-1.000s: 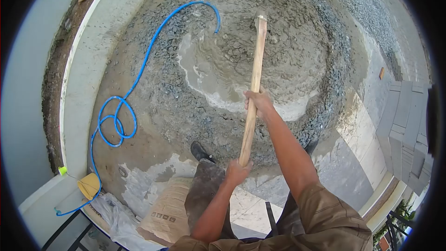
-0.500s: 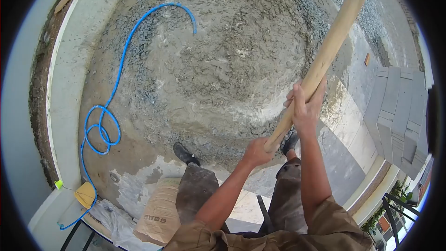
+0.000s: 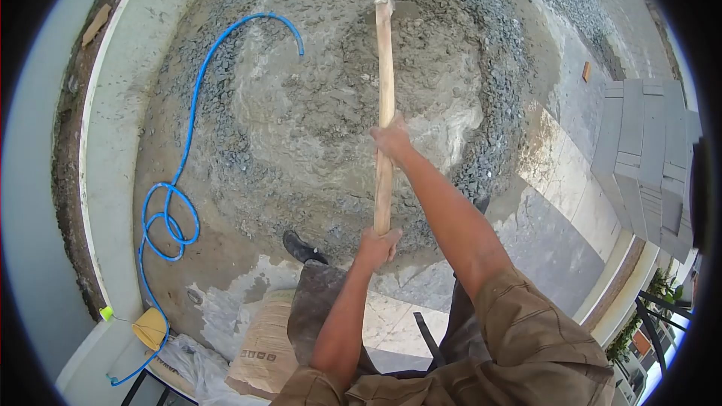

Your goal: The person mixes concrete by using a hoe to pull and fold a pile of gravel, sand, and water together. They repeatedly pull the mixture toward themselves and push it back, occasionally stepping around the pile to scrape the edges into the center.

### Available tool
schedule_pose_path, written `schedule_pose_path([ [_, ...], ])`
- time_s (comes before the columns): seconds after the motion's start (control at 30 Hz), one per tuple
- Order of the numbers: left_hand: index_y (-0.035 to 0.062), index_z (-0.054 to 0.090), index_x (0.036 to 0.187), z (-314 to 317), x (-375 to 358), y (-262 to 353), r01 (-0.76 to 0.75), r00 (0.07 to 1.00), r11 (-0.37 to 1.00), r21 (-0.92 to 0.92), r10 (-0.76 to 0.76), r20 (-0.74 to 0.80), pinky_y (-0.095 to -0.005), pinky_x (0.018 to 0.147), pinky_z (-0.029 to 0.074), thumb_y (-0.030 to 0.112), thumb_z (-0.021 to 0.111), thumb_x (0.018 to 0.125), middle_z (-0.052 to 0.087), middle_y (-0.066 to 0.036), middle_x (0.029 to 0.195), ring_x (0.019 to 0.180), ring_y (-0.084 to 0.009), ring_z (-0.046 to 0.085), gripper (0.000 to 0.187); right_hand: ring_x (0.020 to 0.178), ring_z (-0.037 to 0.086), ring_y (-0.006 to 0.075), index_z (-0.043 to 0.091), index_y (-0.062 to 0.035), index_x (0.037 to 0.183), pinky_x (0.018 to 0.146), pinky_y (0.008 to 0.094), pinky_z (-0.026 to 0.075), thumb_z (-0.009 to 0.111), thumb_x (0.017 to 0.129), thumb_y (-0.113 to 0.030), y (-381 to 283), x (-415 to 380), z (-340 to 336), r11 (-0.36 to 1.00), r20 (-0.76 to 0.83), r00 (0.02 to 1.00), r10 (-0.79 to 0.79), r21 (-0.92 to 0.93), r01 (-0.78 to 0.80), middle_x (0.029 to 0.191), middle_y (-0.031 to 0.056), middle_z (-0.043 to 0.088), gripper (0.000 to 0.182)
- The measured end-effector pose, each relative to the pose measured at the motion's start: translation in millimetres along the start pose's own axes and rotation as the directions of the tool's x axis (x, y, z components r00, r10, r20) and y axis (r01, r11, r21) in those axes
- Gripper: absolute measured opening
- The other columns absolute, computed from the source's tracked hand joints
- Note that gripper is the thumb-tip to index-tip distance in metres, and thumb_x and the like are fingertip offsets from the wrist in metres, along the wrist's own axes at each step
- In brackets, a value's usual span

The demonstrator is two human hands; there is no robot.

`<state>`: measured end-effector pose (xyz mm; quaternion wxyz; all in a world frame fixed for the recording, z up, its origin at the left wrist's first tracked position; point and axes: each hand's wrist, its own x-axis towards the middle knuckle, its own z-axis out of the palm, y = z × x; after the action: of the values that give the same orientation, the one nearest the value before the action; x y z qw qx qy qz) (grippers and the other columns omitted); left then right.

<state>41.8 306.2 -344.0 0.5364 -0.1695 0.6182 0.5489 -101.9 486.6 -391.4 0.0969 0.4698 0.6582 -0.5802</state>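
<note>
A long wooden-handled hoe (image 3: pixel 384 68) reaches straight out ahead of me. Its head lies in the wet concrete mix (image 3: pixel 316 98), where the blade is mostly hidden. Near the handle's close end, my left hand (image 3: pixel 377 248) is wrapped round the wood. Farther up, my right hand (image 3: pixel 392 140) grips the same handle, with the right arm stretched forward. Grey gravel rings the mix, and a pale, milky patch shows on its right side.
A blue hose (image 3: pixel 197 98) lies along the left, its open end over the mix. A paper sack (image 3: pixel 263 342), plastic sheeting (image 3: pixel 199 365) and a yellow container (image 3: pixel 150 328) sit at lower left. Stacked grey blocks (image 3: pixel 643 158) stand right. A low wall (image 3: pixel 113 135) curves along the left.
The hoe has swung down from the upper right to the middle, and its head now rests in the mix. Both hands moved left with the handle, the right one also slightly forward.
</note>
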Motion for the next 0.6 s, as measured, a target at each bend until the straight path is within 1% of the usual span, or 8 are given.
schedule_pose_path([
  [0.03,0.0030,0.057,0.062,-6,-27,-14,0.019,0.999,1.000,-0.003,-0.019,-0.030,-0.0310,0.039,0.039,0.020,0.071,0.085,0.054,-0.004,0.051,0.041,-0.0129,0.050,0.032,0.056,0.060,0.0217,0.039,-0.0003,0.124,0.047,0.0371,0.051,0.069,0.083,-0.011,0,-22,6,0.960,0.142,0.988,0.053,0.265,-0.090,0.080,0.0131,0.058,0.051],
  [0.1,0.0026,0.058,0.065,-17,-62,-66,0.084,0.996,0.993,0.086,-0.080,-0.051,-0.0303,0.041,0.041,0.023,0.072,0.085,0.056,-0.004,0.054,0.044,-0.0124,0.052,0.032,0.047,0.052,0.0145,0.046,0.0008,0.111,0.038,0.0327,0.045,0.069,0.084,-0.011,34,-35,23,0.905,0.254,0.950,0.183,0.335,-0.263,0.075,0.0075,0.052,0.038],
  [0.23,-0.0022,0.066,0.080,-4,-121,-192,0.191,0.979,0.909,0.372,-0.148,-0.141,-0.0372,0.065,0.053,0.029,0.075,0.082,0.068,-0.014,0.072,0.069,-0.0216,0.067,0.032,0.045,0.050,0.0127,0.055,-0.0030,0.087,0.039,0.0295,0.042,0.072,0.083,-0.015,94,-144,5,0.869,0.270,0.929,0.254,0.359,-0.342,0.062,0.0027,0.051,0.021],
  [0.3,-0.0025,0.067,0.085,19,-137,-194,0.218,0.975,0.895,0.390,-0.219,-0.042,-0.0379,0.070,0.053,0.029,0.076,0.081,0.069,-0.016,0.077,0.075,-0.0232,0.069,0.033,0.045,0.051,0.0119,0.055,-0.0042,0.083,0.042,0.0283,0.043,0.072,0.082,-0.015,106,-183,-23,0.858,0.301,0.932,0.204,0.404,-0.318,0.061,0.0021,0.052,0.020],
  [0.4,-0.0019,0.067,0.092,46,-106,-170,0.052,0.996,0.930,0.365,-0.074,0.048,-0.0379,0.073,0.053,0.029,0.076,0.081,0.070,-0.016,0.083,0.080,-0.0243,0.069,0.034,0.049,0.052,0.0121,0.054,-0.0027,0.091,0.048,0.0284,0.046,0.071,0.083,-0.011,55,-184,-75,0.936,0.304,0.952,0.040,0.322,-0.142,0.064,0.0030,0.053,0.021],
  [0.5,-0.0012,0.065,0.104,81,-29,-23,-0.375,0.927,0.868,0.326,0.351,0.132,-0.0397,0.074,0.053,0.027,0.074,0.083,0.068,-0.021,0.090,0.085,-0.0342,0.068,0.037,0.066,0.058,0.0099,0.042,0.0002,0.128,0.056,0.0262,0.048,0.068,0.086,-0.013,-56,-143,-129,0.884,0.054,0.911,-0.408,0.273,0.380,0.090,0.0073,0.059,0.052],
  [0.57,-0.0011,0.068,0.097,113,33,90,-0.474,0.881,0.835,0.281,0.456,0.129,-0.0409,0.072,0.053,0.029,0.073,0.083,0.069,-0.021,0.081,0.080,-0.0338,0.071,0.034,0.070,0.062,0.0188,0.022,-0.0055,0.148,0.060,0.0336,0.053,0.063,0.089,-0.014,-116,-87,-151,0.728,-0.125,0.720,-0.682,-0.026,0.685,0.100,0.0147,0.061,0.072],
  [0.6,-0.0020,0.067,0.090,132,69,139,-0.639,0.769,0.754,0.155,0.628,0.115,-0.0411,0.069,0.053,0.030,0.073,0.084,0.069,-0.020,0.077,0.075,-0.0332,0.070,0.033,0.067,0.062,0.0209,0.017,-0.0100,0.151,0.058,0.0356,0.053,0.061,0.091,-0.017,-137,-50,-160,0.581,-0.202,0.545,-0.814,-0.241,0.778,0.101,0.0175,0.061,0.075],
])
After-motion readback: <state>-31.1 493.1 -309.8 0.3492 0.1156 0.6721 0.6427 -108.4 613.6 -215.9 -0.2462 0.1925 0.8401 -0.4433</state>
